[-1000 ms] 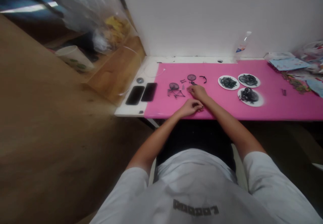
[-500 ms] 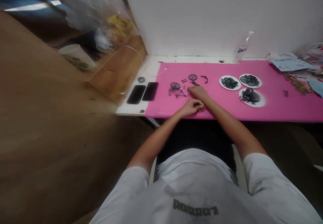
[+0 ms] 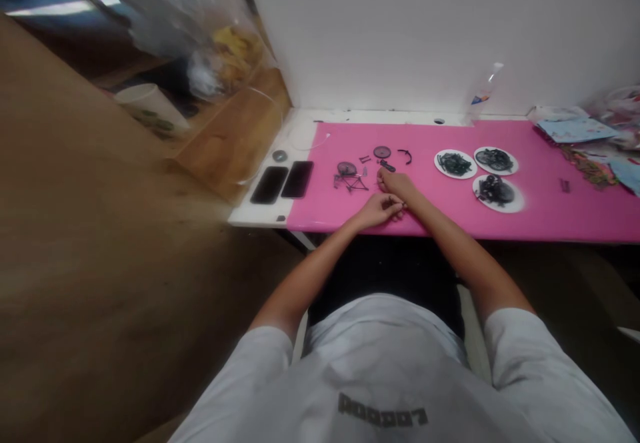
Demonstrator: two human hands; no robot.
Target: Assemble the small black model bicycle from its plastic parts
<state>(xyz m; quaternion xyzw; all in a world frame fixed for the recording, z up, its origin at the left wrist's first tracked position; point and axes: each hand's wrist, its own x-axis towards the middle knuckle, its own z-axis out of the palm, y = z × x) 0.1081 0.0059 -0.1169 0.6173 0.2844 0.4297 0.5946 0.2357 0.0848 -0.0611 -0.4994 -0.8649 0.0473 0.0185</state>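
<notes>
My right hand (image 3: 393, 181) is over the pink table cover with its fingers curled together; whatever they grip is hidden. Just beyond its fingertips lies a small dark part (image 3: 387, 165). My left hand (image 3: 380, 210) rests nearer the table edge, below and touching or almost touching the right wrist. Its fingers are pinched, and anything between them is too small to name. To the left of both hands lies a miniature bicycle frame (image 3: 353, 184) with a dark wheel (image 3: 347, 168) against it. Further back are another wheel (image 3: 382, 152) and a curved black piece (image 3: 405, 156).
Three white plates of black parts, one being the front plate (image 3: 520, 201), stand to the right. Two dark phones (image 3: 297, 180) lie at the left end. Behind stands a clear bottle (image 3: 484, 93). Packets (image 3: 575, 130) are piled at the far right.
My right hand has drawn slightly right, away from the bicycle frame, and more of the small dark part shows. My left hand has shifted slightly, its fingers closer to the right wrist.
</notes>
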